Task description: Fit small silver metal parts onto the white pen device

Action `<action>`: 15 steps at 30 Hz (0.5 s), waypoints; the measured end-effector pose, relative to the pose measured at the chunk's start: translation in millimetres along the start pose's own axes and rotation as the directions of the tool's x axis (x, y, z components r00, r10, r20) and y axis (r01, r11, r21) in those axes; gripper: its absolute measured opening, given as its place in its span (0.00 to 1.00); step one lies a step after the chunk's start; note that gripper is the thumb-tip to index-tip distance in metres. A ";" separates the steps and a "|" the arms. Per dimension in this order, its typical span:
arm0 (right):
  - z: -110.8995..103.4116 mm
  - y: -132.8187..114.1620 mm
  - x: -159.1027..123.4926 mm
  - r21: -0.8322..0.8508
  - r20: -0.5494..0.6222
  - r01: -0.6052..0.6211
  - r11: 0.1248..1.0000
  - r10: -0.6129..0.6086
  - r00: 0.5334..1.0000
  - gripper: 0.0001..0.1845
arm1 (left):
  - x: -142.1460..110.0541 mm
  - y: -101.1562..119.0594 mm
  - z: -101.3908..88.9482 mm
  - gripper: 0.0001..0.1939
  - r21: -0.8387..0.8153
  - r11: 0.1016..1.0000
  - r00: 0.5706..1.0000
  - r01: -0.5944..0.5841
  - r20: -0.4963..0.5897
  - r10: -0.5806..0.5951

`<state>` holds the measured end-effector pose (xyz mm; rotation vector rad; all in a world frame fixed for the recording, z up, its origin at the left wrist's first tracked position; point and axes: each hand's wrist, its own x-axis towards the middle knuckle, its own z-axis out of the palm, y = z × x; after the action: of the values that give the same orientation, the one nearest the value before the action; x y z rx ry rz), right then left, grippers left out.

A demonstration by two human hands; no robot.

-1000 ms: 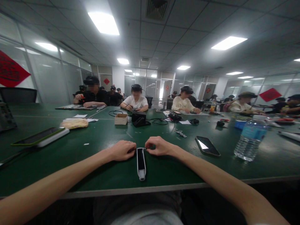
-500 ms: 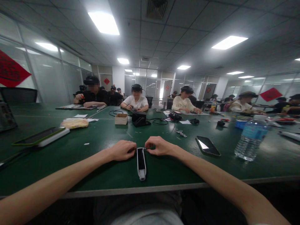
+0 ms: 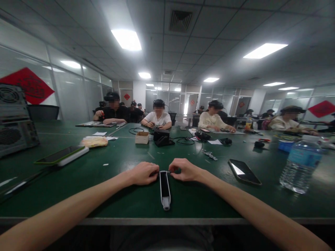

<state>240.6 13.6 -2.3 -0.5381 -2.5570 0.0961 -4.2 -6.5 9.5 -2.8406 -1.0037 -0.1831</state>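
Note:
A slim white pen-shaped device with a long dark screen (image 3: 164, 188) lies on the green table (image 3: 125, 204), its narrow grey tip toward me. My left hand (image 3: 144, 173) is closed beside its far left corner, knuckles up; the curled fingers hide whatever may be in them. At the far right corner, thumb and forefinger of my right hand (image 3: 185, 169) are pinched together, and a tiny dark bit shows at their tips, too small to name. Both hands rest low over the table, very near the device; whether they touch it I cannot tell.
To the right lie a phone (image 3: 244, 171) and a water bottle (image 3: 300, 165). Ahead stand a small cardboard box (image 3: 142, 138) and a black device (image 3: 161, 136) with cables. A green-edged tablet (image 3: 61, 155) and a computer case (image 3: 15, 120) are left. Co-workers sit opposite.
My view has turned slightly left and up, so everything appears shifted right and lower. Both hands keep nearly the same pose at the device's far end.

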 end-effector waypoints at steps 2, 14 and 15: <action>0.6 0.3 0.1 0.004 -0.003 -0.003 1.000 0.003 1.000 0.05 | -0.3 0.0 0.1 0.05 -0.001 1.000 1.000 0.003 -0.001 -0.003; 1.7 -0.7 0.5 -0.004 -0.005 -0.006 1.000 0.005 1.000 0.05 | -0.7 1.5 -0.5 0.06 0.019 1.000 1.000 0.012 -0.001 -0.012; 1.4 -1.0 0.7 -0.005 -0.002 -0.008 1.000 0.008 1.000 0.05 | -0.8 1.7 -0.8 0.06 0.018 1.000 1.000 0.012 0.001 -0.012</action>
<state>239.1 13.0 -3.0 -0.5500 -2.5542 0.0918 -3.8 -8.5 10.0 -2.8193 -1.0179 -0.1727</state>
